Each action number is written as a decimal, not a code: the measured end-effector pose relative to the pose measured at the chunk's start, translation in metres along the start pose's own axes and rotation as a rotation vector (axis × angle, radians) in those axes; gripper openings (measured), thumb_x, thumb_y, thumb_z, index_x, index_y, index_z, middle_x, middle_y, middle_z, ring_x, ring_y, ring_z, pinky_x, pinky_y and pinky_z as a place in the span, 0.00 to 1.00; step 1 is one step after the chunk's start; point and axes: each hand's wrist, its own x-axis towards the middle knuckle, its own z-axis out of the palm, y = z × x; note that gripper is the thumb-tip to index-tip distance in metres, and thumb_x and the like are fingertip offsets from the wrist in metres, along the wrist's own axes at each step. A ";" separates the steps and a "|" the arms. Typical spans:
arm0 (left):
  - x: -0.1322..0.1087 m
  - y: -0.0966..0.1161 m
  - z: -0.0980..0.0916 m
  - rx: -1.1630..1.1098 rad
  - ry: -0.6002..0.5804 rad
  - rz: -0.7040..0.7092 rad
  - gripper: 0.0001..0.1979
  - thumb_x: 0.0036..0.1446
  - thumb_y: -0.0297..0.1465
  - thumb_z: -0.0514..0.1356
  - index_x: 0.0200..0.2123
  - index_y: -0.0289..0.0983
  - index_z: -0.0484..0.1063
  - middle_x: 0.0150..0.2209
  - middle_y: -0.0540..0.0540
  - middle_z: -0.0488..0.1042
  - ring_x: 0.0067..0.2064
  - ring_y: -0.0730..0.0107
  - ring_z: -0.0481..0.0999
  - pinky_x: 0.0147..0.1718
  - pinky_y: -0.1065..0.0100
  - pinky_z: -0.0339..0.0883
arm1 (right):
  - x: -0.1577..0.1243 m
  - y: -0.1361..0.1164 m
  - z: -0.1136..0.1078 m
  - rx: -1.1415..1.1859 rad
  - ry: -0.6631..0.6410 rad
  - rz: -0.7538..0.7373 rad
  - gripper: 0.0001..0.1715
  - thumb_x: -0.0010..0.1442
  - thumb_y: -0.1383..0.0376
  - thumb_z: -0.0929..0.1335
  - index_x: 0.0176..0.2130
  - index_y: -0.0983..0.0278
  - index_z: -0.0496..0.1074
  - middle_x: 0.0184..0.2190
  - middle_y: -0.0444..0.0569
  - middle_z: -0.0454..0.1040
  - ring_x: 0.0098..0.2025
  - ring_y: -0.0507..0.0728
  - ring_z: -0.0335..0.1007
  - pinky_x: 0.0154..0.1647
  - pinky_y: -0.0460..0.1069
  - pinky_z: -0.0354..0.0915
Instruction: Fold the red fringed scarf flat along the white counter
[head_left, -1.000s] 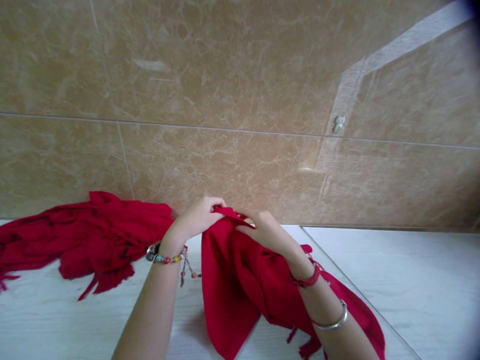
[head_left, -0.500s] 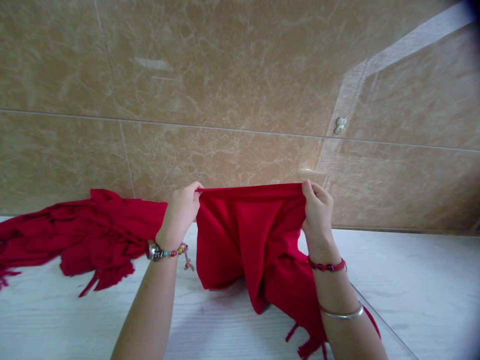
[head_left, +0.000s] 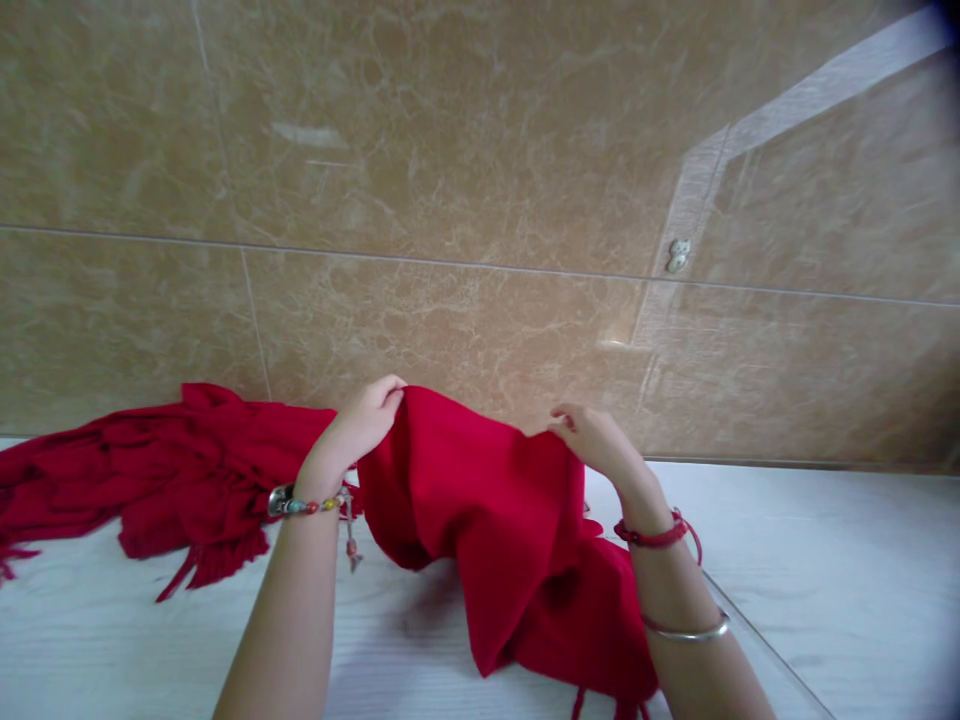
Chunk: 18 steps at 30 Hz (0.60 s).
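Note:
A red fringed scarf (head_left: 480, 480) hangs between my two hands, its upper edge sagging and its lower part resting in folds on the white surface. My left hand (head_left: 369, 420) pinches the upper left corner between thumb and fingers. At the upper right corner, my right hand (head_left: 592, 435) is closed on the cloth with its fingertips. Some of the fringe shows at the bottom, near my right forearm. A second red fringed cloth (head_left: 202, 470) lies bunched to the left, partly behind my left wrist.
A white wood-grain surface (head_left: 787, 540) lies beneath the cloths, with a thin seam at the right. Behind it rises a brown marbled tile wall (head_left: 450, 180). A small cat-shaped piece (head_left: 679, 255) is fixed on the wall at the right.
The scarf's upper edge was pulled taut and now hangs slack. My right hand has moved left and down, closer to my left hand. The bunched cloth has stayed in place.

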 end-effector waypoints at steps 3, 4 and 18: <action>-0.005 0.019 0.009 -0.091 -0.177 0.083 0.11 0.53 0.34 0.46 0.29 0.37 0.65 0.31 0.48 0.71 0.34 0.67 0.69 0.36 0.68 0.62 | -0.008 -0.021 0.011 0.137 -0.148 -0.164 0.20 0.52 0.61 0.66 0.45 0.65 0.68 0.44 0.56 0.71 0.46 0.59 0.66 0.43 0.51 0.61; -0.007 0.025 0.010 -0.117 -0.218 0.113 0.12 0.54 0.34 0.46 0.29 0.37 0.66 0.30 0.49 0.70 0.33 0.68 0.69 0.35 0.68 0.62 | -0.011 -0.031 0.014 0.221 -0.177 -0.219 0.24 0.52 0.59 0.66 0.48 0.65 0.65 0.47 0.56 0.69 0.49 0.59 0.64 0.46 0.52 0.60; -0.014 0.038 0.003 -0.294 -0.154 0.155 0.12 0.56 0.37 0.47 0.29 0.37 0.65 0.28 0.51 0.68 0.33 0.71 0.67 0.34 0.70 0.63 | -0.011 -0.053 0.033 0.831 -0.337 -0.260 0.09 0.54 0.58 0.63 0.34 0.61 0.63 0.32 0.44 0.70 0.34 0.51 0.65 0.34 0.46 0.61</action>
